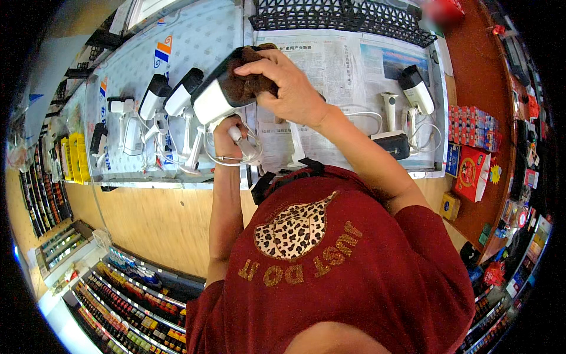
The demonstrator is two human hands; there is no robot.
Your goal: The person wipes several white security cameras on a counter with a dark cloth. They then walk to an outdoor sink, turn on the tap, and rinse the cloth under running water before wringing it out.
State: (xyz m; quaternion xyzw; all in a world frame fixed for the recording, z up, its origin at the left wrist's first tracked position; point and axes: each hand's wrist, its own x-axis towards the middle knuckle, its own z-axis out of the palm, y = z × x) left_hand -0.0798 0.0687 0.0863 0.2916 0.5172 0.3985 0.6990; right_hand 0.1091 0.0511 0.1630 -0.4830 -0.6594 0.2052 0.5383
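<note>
My left hand [227, 139] grips the bracket of a white security camera [213, 104] with a black front, held up above the display table. A dark brown cloth [247, 79] lies against the camera's black end. My right hand [287, 86] holds this cloth, its fingers bent over it. A white cable [221, 163] loops down from the camera around my left wrist. To the left stand several other white bullet cameras, among them one with a black front [154, 95] and its neighbour [183, 92]. The cloth hides part of the held camera.
Newspaper [327, 57] lines the table's right part, where another camera [417, 90], a white bracket [389, 106] and a black-and-white device [391, 146] rest. A black plastic basket [336, 17] sits at the back. The red-brown counter [475, 66] at right carries stacked packs [473, 127] and a red bag [471, 173].
</note>
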